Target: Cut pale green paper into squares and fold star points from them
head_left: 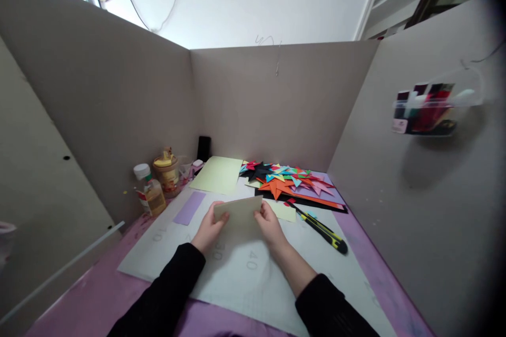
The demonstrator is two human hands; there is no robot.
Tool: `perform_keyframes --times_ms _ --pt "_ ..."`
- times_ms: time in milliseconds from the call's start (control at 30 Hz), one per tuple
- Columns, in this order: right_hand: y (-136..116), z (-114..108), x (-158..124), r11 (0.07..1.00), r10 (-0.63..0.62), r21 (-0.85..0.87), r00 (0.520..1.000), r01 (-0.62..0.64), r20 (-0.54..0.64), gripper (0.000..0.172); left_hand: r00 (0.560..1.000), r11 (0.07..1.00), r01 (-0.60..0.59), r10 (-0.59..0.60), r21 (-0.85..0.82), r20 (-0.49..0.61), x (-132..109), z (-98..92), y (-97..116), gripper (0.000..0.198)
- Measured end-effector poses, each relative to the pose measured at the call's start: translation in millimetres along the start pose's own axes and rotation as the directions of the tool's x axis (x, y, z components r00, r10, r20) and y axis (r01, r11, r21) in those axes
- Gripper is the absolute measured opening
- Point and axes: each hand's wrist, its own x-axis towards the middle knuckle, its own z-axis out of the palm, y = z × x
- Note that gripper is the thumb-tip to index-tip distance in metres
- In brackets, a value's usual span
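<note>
Between my two hands, a pale cream sheet of paper (239, 213) is held up off the white mat (253, 289), its near face in shade. My left hand (211, 226) pinches the sheet at its left end, thumb on the near side. At the right end my right hand (271, 222) grips it in the same way. Beyond the right hand a pale yellow-green paper piece (281, 210) lies flat. A black and yellow utility knife (322, 231) rests to its right. Left of my left hand is a lilac paper strip (190, 208).
Folded paper stars (276, 184) in many colours pile up at the back right, on stacked sheets. A large pale yellow sheet (217, 175) lies at the back. A bottle (152, 192) and a tub (166, 174) stand on the left. Grey partitions (276, 105) enclose the table.
</note>
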Motion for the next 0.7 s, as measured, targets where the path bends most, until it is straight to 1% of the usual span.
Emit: perform_keyframes --times_ms 67,133,200,233,300,367,400,433,500,533,567,600,633,700 --pt "0.7 -0.3 0.3 1.0 -0.013 -0.004 1.0 0.013 -0.007 0.027 0.999 0.999 -0.028 0.028 0.021 -0.024 0.2 3.7 -1.6 0.045" --pt "3.1 -1.3 0.7 0.999 -0.039 -0.025 0.999 0.038 -0.022 0.024 0.998 0.999 -0.035 0.035 0.001 -0.053 1.1 4.4 -4.6 0.047" --pt "7.2 -2.5 1.3 0.997 -0.044 -0.066 0.999 0.042 -0.025 0.025 0.999 0.999 -0.004 0.002 -0.052 -0.049 2.1 3.2 -8.7 0.051" --pt "9.6 -3.3 1.8 0.995 -0.04 -0.097 0.999 0.037 -0.02 0.027 0.999 0.997 0.022 -0.024 -0.074 -0.029 2.5 2.6 -11.1 0.053" --pt "13.8 -6.7 3.0 0.979 -0.017 -0.205 1.0 0.019 0.011 0.032 0.997 0.995 0.071 -0.071 -0.072 0.005 2.7 1.8 -16.2 0.051" --pt "15.8 -14.3 5.0 0.924 0.021 -0.383 0.998 0.002 0.057 0.038 0.995 0.993 0.102 -0.102 -0.053 0.005 2.7 1.9 -21.2 0.046" --pt "15.8 -20.3 6.3 0.868 0.045 -0.496 0.996 -0.003 0.073 0.04 0.993 0.991 0.118 -0.119 -0.059 -0.002 2.8 2.0 -23.2 0.044" --pt "15.2 -27.6 8.1 0.792 0.07 -0.611 0.994 -0.008 0.078 0.042 0.991 0.987 0.135 -0.137 -0.083 -0.012 3.0 2.0 -24.8 0.044" --pt "13.5 -44.5 12.6 0.576 0.095 -0.817 0.995 -0.025 0.037 0.044 0.983 0.972 0.175 -0.181 -0.157 -0.026 3.7 1.6 -26.1 0.044" --pt "12.9 -52.7 15.2 0.472 0.102 -0.881 0.995 -0.041 0.009 0.045 0.977 0.962 0.201 -0.209 -0.187 -0.026 4.0 1.3 -25.9 0.044" --pt "12.8 -59.8 18.0 0.393 0.119 -0.917 0.993 -0.063 -0.017 0.045 0.971 0.951 0.229 -0.238 -0.206 -0.021 4.2 0.9 -25.3 0.044" --pt "13.4 -65.1 20.8 0.337 0.133 -0.938 0.99 -0.079 -0.036 0.045 0.965 0.942 0.256 -0.264 -0.217 -0.008 4.3 0.6 -24.3 0.044" --pt "14.6 -68.3 23.4 0.301 0.136 -0.949 0.989 -0.091 -0.052 0.047 0.959 0.935 0.276 -0.282 -0.224 0.008 4.1 0.5 -23.4 0.045" --pt "18.3 -68.6 28.1 0.256 0.11 -0.961 0.991 -0.103 -0.077 0.046 0.958 0.932 0.282 -0.286 -0.228 0.015 3.2 0.5 -22.1 0.05"
